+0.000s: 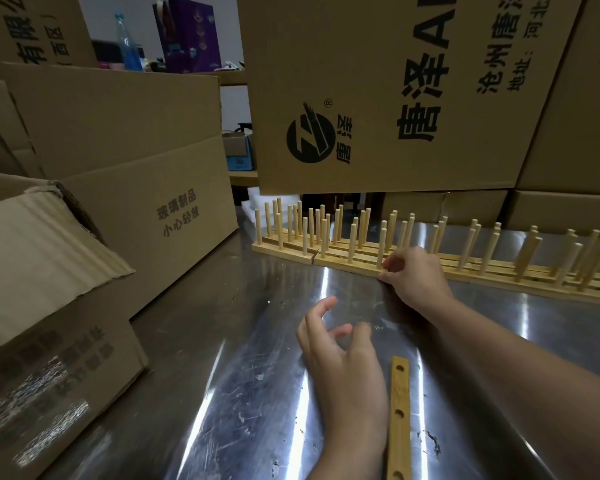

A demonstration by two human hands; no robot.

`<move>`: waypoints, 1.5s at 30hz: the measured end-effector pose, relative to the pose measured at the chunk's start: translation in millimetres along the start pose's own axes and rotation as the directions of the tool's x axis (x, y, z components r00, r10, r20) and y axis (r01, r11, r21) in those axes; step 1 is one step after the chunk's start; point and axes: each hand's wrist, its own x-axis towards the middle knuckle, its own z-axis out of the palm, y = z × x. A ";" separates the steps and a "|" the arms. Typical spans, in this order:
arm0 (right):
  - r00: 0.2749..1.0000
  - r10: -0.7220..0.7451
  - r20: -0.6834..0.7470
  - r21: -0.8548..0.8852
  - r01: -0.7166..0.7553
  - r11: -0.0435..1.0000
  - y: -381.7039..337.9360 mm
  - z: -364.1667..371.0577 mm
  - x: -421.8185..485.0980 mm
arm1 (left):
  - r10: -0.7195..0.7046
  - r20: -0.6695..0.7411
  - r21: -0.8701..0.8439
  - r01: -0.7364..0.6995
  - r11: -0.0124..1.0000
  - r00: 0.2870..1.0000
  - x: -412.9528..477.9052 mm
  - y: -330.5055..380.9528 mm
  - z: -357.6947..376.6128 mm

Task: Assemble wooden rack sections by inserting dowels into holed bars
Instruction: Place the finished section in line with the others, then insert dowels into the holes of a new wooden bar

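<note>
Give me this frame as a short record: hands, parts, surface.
racks: row along the table's back, dowels upright
bar: loose, flat on the table, right of the left hand, holes empty
left hand: over the table, fingers loosely curled, holds nothing
right hand: fingertips at the racks' front edge, by a dowel's base; grip unclear
table: metal, scratched
boxes: cardboard, left and behind

Left grip hovering, fingers loosely curled, right grip extended, fingers curled
</note>
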 end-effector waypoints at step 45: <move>0.989 0.013 0.146 0.023 -0.017 1.000 11.9 -111.6 -51.7 | 0.057 -0.024 0.051 -0.056 0.997 0.998 10.4 -7.0 -4.7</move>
